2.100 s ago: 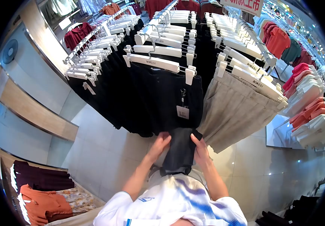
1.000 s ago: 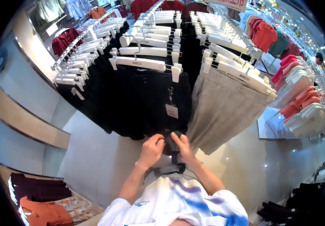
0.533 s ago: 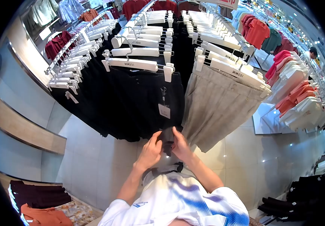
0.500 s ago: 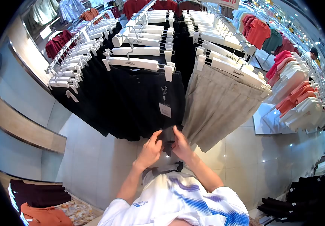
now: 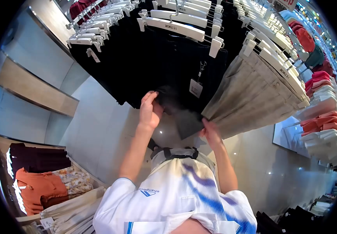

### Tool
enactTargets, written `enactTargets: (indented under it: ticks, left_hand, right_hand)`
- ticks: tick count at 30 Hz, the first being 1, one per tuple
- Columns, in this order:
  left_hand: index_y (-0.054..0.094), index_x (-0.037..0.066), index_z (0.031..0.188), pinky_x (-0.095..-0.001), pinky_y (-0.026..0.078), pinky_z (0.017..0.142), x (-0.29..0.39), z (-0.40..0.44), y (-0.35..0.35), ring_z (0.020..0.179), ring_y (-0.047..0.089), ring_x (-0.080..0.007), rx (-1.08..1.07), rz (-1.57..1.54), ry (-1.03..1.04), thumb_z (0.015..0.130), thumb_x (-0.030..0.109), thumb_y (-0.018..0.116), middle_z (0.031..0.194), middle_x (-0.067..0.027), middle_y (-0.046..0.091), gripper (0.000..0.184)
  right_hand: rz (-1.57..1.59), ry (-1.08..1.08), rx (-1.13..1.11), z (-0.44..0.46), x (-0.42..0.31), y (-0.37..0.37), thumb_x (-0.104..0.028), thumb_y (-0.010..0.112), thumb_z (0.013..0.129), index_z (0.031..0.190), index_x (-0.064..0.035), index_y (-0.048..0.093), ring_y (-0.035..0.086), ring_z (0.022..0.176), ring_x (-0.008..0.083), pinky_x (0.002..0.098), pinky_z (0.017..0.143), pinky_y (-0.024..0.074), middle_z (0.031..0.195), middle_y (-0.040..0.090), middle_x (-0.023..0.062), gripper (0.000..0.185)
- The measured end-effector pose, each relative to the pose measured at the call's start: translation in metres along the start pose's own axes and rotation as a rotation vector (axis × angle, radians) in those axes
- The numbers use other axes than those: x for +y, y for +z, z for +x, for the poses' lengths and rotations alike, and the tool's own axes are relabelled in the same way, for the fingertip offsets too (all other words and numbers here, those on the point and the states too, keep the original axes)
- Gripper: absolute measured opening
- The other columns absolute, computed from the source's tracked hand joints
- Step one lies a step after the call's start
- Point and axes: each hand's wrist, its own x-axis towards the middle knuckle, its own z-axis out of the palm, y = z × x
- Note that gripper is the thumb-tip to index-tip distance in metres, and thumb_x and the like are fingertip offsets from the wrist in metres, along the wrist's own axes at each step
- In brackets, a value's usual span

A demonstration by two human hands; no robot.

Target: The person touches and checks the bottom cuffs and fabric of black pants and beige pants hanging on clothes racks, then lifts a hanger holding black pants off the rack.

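A pair of black pants [image 5: 184, 50] hangs by clips from a white hanger [image 5: 172, 28] lettered BOKESI, with a white price tag [image 5: 195, 88] dangling on its front. My left hand [image 5: 151, 110] is closed on the lower edge at the left, fingertips at the cloth. To the right, my right hand [image 5: 211, 132] pinches the corner of a dark grey flap [image 5: 188, 123] of the same garment, slightly blurred. Between the hands the fabric is spread. Beige pants [image 5: 258, 97] hang just beside my right hand.
White hangers [image 5: 102, 23] with black garments line the rack at left. Pink and white tops [image 5: 320, 105] hang at far right. Folded orange clothing [image 5: 39, 187] lies on a shelf at lower left, above pale hanging garments [image 5: 74, 210]. Tiled floor [image 5: 102, 128] lies below.
My hands have moved apart, the left one leftward and up, the right one rightward, spreading the pants' lower edge. The view has tilted down, so the rack sits higher and further right.
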Motion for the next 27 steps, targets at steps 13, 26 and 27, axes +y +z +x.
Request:
enactTargets:
  ticks: [13, 26, 27]
  left_hand:
    - [0.058, -0.003, 0.083, -0.0239, 0.042, 0.081, -0.046, -0.022, 0.013, 0.092, 0.052, -0.0098, -0.224, 0.747, 0.313, 0.090, 0.000, 0.051, 0.112, -0.0035, 0.050, 0.010]
    - [0.051, -0.001, 0.089, -0.0279, 0.043, 0.079, -0.041, -0.034, 0.002, 0.091, 0.049, -0.0192, -0.424, 1.162, 0.524, 0.081, 0.002, 0.063, 0.103, -0.0100, 0.046, 0.015]
    - [0.050, -0.001, 0.093, -0.0260, 0.043, 0.078, -0.042, -0.032, -0.001, 0.091, 0.049, -0.0171, -0.369, 1.132, 0.485, 0.082, 0.004, 0.063, 0.102, -0.0090, 0.047, 0.018]
  right_hand:
    - [-0.847, -0.580, -0.128, -0.010, -0.035, 0.106, -0.015, 0.061, 0.089, 0.105, 0.0038, 0.054, 0.060, 0.081, 0.0149, 0.0265, 0.065, 0.0489, 0.090, 0.060, 0.0101, 0.026]
    - [-0.753, -0.590, -0.034, 0.013, -0.029, 0.103, -0.004, 0.056, 0.089, 0.081, 0.0033, 0.052, 0.045, 0.060, 0.0028, 0.0202, 0.050, 0.0353, 0.064, 0.049, 0.0001, 0.012]
    - [-0.744, -0.571, -0.035, 0.012, -0.029, 0.103, -0.004, 0.056, 0.088, 0.081, 0.0042, 0.053, 0.047, 0.059, 0.0045, 0.0216, 0.050, 0.0372, 0.063, 0.050, 0.0041, 0.011]
